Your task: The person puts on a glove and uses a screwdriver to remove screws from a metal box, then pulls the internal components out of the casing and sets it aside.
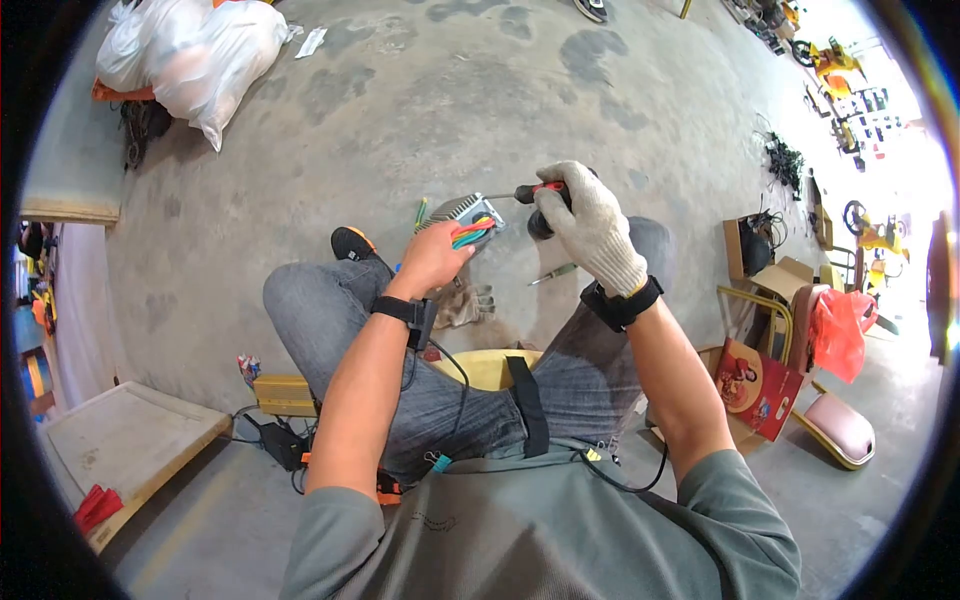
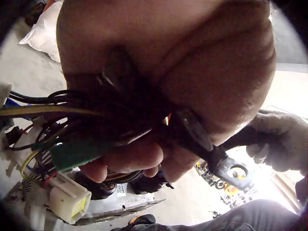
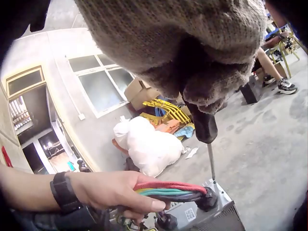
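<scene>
My bare left hand [image 1: 436, 258] grips a bundle of coloured wires [image 1: 474, 232], which enters a finned metal box [image 3: 192, 215] through a black grommet. In the left wrist view, a white connector [image 2: 70, 198] and a ring terminal [image 2: 234, 172] hang by that hand. My gloved right hand [image 1: 592, 228] is curled round the black and red handle of a screwdriver [image 3: 206, 126]. The screwdriver's shaft reaches down to the box's edge in the right wrist view; whether its tip sits in a screw cannot be told.
A second screwdriver [image 1: 553, 274] and a loose glove [image 1: 466, 304] lie on the floor between my legs. White bags [image 1: 190, 60] stand at the upper left. On the right are a red box [image 1: 752, 388] and a red plastic bag [image 1: 842, 334].
</scene>
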A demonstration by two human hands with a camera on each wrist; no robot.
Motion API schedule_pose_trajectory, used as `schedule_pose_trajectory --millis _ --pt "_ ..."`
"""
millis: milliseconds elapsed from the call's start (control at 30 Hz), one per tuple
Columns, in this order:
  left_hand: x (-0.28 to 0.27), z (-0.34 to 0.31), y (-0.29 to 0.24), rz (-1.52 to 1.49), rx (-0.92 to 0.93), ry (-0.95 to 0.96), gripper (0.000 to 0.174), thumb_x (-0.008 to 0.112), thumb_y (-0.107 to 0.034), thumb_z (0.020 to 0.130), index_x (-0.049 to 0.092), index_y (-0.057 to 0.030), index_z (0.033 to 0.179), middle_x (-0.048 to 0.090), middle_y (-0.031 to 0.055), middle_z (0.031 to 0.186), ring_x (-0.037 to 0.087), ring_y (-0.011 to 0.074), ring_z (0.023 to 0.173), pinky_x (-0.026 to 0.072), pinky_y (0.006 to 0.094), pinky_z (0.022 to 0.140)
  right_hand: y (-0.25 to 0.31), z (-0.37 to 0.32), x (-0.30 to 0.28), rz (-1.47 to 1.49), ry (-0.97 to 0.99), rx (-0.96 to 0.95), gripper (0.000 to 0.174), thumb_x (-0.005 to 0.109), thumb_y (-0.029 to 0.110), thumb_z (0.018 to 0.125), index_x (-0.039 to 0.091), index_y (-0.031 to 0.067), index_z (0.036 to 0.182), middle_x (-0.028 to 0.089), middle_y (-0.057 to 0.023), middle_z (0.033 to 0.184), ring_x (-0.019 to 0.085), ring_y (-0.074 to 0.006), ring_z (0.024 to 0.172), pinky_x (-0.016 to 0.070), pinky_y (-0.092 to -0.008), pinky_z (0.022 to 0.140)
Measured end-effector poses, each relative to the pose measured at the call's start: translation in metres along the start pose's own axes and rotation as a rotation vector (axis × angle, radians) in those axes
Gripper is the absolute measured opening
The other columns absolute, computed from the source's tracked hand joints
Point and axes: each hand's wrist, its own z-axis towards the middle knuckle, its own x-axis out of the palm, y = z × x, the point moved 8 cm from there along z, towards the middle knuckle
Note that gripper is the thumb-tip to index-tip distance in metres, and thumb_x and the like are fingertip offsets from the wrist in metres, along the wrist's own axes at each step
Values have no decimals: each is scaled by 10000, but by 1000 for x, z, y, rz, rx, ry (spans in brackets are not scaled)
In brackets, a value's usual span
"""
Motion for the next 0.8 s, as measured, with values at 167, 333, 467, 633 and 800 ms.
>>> schedule_pose_trajectory --millis 167,333,467,633,800 --pt "3 2 4 26 20 3 369 719 -262 860 663 -31 1143 699 211 986 664 381 921 513 440 795 0 1 2 -11 7 0 261 660 163 904 620 10 1111 669 -188 1027 666 -333 971 520 -396 842" --pt "3 3 3 26 19 -4 361 724 -261 858 666 -29 1130 698 205 952 662 379 892 510 445 776 0 1 4 -20 -4 -11 261 670 167 902 622 10 1105 672 -186 1011 669 -332 954 524 -395 829" --pt "0 0 -2 15 22 7 352 725 -254 859 666 -22 1116 697 202 940 660 377 885 508 449 767 1 2 5 -51 -31 -16 272 679 200 904 623 12 1093 674 -190 987 672 -346 922 530 -406 801" --pt "0 1 0 16 -6 16 356 723 -263 858 654 -22 1111 694 209 996 650 395 942 505 464 798 12 8 6 -261 31 30 304 664 282 921 626 21 1071 671 -215 984 669 -372 900 532 -426 765" --pt "2 3 3 -7 23 16 357 722 -276 857 643 -29 1102 693 211 1030 642 409 983 501 482 822 14 15 20 -360 165 -78 258 646 284 935 633 39 1016 664 -182 943 657 -372 887 518 -439 752"
